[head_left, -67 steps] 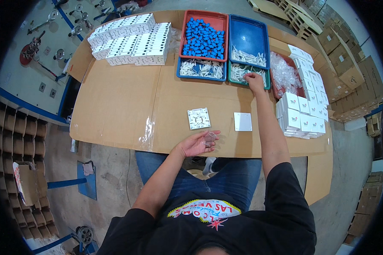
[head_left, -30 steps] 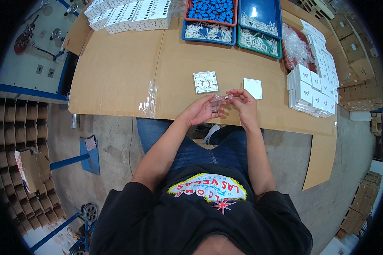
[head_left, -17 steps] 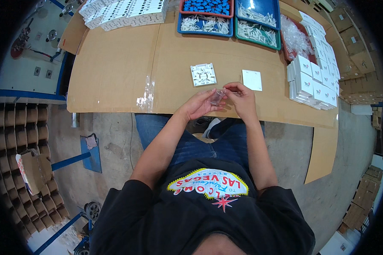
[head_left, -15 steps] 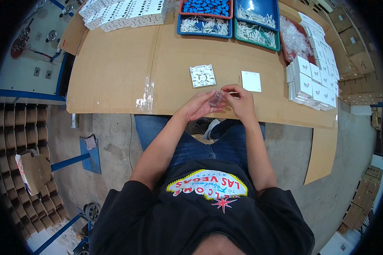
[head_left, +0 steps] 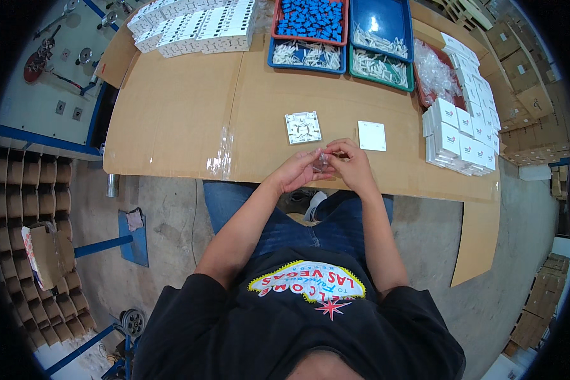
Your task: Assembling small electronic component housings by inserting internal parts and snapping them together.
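Note:
At the table's near edge, both hands meet around a small clear plastic bag [head_left: 320, 164]. My left hand [head_left: 296, 171] is closed on its left side, palm turned up and thumb against the plastic. My right hand [head_left: 351, 166] pinches the bag's upper right part between thumb and fingertips. What the bag contains, if anything, is too small to tell. Just beyond my left hand lies a square white plastic housing [head_left: 303, 128], its moulded inner side facing up. A flat white square cover plate [head_left: 372, 136] rests on the cardboard beyond my right hand.
Cardboard covers the table [head_left: 171, 120]. At the far side stand a red tray [head_left: 274, 30] of blue parts and blue and green trays [head_left: 382, 87] of white pieces. White boxes are stacked far left [head_left: 225, 38] and at right [head_left: 459, 142], beside a red bin of clear bags [head_left: 436, 73].
The table and everything on it sit slightly lower in view. Both hands stay together at the bag, which looks more bunched between the fingers now.

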